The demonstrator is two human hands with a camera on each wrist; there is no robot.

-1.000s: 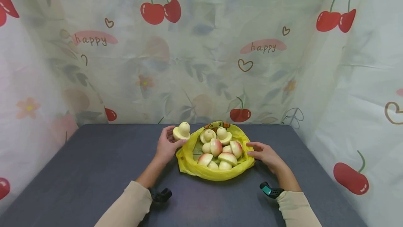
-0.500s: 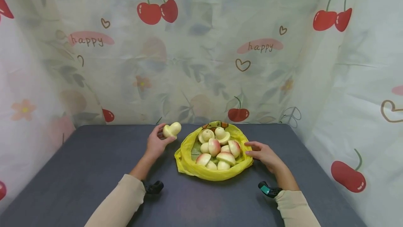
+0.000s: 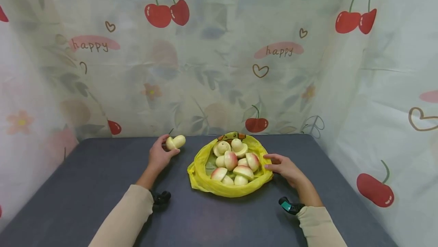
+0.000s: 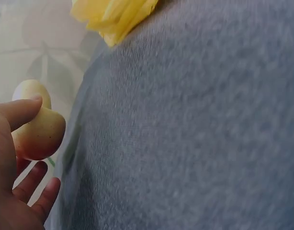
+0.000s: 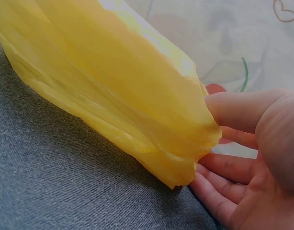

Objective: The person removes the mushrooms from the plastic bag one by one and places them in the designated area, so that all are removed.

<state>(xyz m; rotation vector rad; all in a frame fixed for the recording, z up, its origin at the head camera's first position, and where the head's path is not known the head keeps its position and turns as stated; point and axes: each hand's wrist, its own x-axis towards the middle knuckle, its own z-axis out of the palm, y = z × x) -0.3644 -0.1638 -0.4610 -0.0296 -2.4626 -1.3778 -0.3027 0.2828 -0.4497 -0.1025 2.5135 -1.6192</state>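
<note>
My left hand (image 3: 159, 156) pinches a cream mushroom (image 3: 178, 141) between thumb and fingers, left of the yellow plastic bag (image 3: 224, 190). In the left wrist view the thumb presses on the mushroom (image 4: 40, 136), whose smooth cap has a reddish tinge; the lower fingers spread away from it. Several similar mushrooms (image 3: 243, 171) with pink-edged caps lie inside the wide-open bag. At the bag's right side, my right hand (image 3: 285, 168) touches the rim with extended fingertips. The right wrist view has the thumb and fingers (image 5: 228, 167) apart at the bag's crumpled edge, their tips partly hidden by the plastic.
Bag and hands are over a dark grey table (image 3: 219, 224). Its far edge meets a pale curtain (image 3: 205, 68) printed with cherries and hearts, which also hangs along both sides. Each wrist wears a black band (image 3: 291, 206).
My left hand has moved left, away from the bag, carrying the mushroom, which has tipped so its stem points right. The right hand stays at the bag's rim. The head view has shifted slightly.
</note>
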